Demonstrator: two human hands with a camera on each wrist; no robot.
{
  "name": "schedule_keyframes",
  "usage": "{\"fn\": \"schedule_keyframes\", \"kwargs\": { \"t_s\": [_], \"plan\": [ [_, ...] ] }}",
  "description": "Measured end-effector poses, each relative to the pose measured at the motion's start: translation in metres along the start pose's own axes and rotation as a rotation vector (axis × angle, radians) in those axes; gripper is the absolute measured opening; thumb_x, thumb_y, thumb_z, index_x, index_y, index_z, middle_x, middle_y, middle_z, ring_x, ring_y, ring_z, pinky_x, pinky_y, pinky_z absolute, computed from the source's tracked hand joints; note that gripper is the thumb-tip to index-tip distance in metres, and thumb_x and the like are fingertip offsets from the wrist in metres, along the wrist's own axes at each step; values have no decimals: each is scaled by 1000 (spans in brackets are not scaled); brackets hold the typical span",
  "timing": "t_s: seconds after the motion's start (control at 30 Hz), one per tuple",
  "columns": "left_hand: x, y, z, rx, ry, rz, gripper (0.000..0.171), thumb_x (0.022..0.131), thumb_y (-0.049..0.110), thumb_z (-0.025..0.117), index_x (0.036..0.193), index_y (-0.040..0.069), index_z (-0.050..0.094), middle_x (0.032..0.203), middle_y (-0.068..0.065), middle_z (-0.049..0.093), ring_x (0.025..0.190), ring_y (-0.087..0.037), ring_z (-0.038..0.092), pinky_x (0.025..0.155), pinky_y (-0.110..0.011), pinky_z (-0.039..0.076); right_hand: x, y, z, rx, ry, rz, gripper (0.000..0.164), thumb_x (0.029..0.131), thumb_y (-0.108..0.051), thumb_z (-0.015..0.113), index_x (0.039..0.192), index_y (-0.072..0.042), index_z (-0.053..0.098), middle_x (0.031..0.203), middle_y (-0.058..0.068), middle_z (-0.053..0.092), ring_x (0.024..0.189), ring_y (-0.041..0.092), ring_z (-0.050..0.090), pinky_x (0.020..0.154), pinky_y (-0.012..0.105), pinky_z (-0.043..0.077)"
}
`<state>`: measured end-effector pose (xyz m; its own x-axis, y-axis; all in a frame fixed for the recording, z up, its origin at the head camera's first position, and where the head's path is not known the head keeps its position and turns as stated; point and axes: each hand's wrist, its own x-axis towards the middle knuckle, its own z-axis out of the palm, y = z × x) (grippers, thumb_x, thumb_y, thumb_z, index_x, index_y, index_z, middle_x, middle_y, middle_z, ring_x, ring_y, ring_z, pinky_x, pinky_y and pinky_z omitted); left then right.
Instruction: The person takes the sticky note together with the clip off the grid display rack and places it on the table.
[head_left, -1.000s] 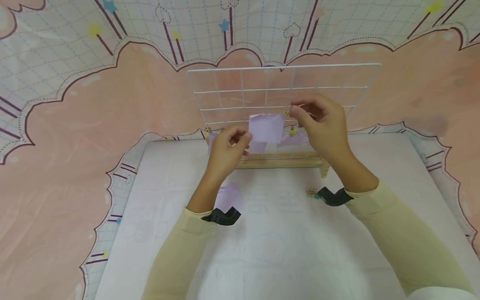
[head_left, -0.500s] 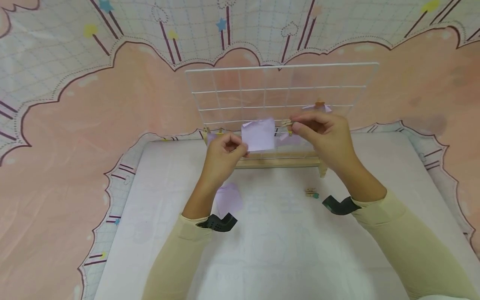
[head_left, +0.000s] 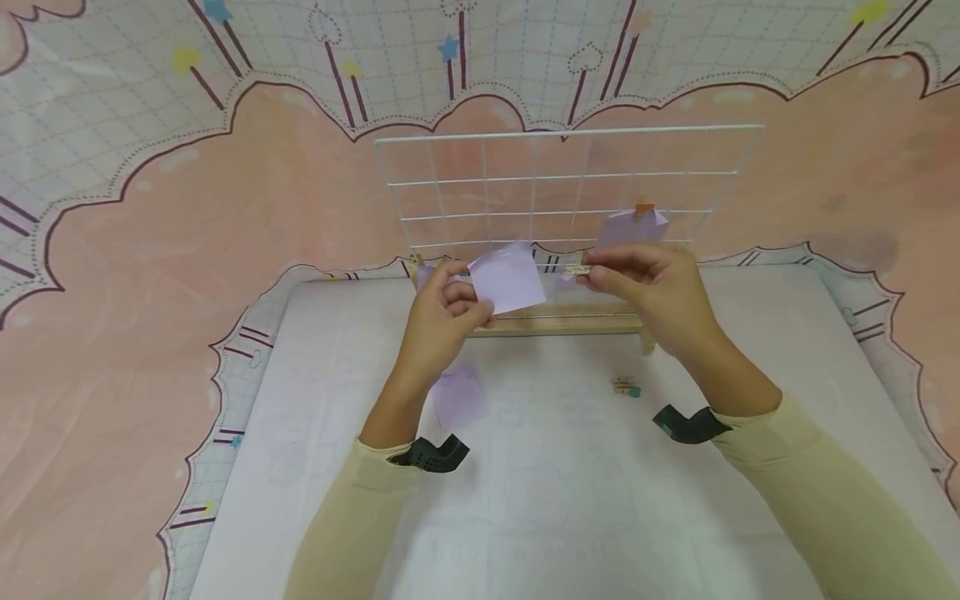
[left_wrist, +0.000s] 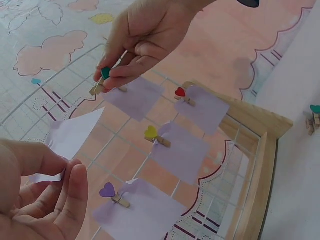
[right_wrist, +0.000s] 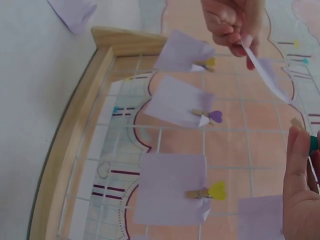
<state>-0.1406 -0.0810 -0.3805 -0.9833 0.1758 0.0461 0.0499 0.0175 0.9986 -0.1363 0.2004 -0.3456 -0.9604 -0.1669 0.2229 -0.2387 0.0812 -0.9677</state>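
My left hand (head_left: 442, 317) pinches a light purple paper note (head_left: 510, 279) by its left side, in front of the wire grid rack (head_left: 570, 131). The note is tilted and apart from the wires. To its right, my right hand (head_left: 660, 292) pinches a small wooden clothespin (head_left: 577, 270) between thumb and fingers. In the left wrist view that clothespin carries a green heart (left_wrist: 105, 73). A gap separates clothespin and note. Behind the hands, several purple notes hang on the grid from heart clothespins, among them one with a yellow heart (right_wrist: 217, 190) and one with a purple heart (right_wrist: 215, 116).
The grid stands in a wooden base (head_left: 555, 325) at the back of the white table (head_left: 570, 500). One loose purple note (head_left: 459, 398) lies on the table at left. Clothespins (head_left: 625, 387) with a green heart lie right of centre.
My left hand has come down and left with the note, which now tilts. The right hand has lowered with its clothespin, uncovering a hanging note with an orange clothespin.
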Motion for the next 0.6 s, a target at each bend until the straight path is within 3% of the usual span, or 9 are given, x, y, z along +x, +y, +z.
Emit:
{"fn": "schedule_keyframes", "kwargs": {
  "t_s": [0.2,0.43,0.6],
  "plan": [
    [-5,-8,-3,12,8,-28,63,90,-5,68,147,4,41,100,-14,67,78,-16,70,79,-32,63,-8,5,-4,52,-7,49,20,92,-2,74,109,8,74,110,2,75,90,9,77,84,23,60],
    [-13,-20,-5,-9,17,-65,58,90,-7,66,143,3,45,100,-17,66,77,-18,70,75,-30,63,-15,12,-6,-165,35,103,21,91,-14,78,109,-2,78,110,-2,79,98,4,74,86,18,58],
    [-18,-27,-7,5,18,-84,58,90,-7,66,143,1,45,100,-18,66,77,-17,70,75,-29,63,-22,18,-8,-213,37,124,20,92,-16,78,109,-6,79,113,3,78,99,2,73,85,16,58]
  ]
}}
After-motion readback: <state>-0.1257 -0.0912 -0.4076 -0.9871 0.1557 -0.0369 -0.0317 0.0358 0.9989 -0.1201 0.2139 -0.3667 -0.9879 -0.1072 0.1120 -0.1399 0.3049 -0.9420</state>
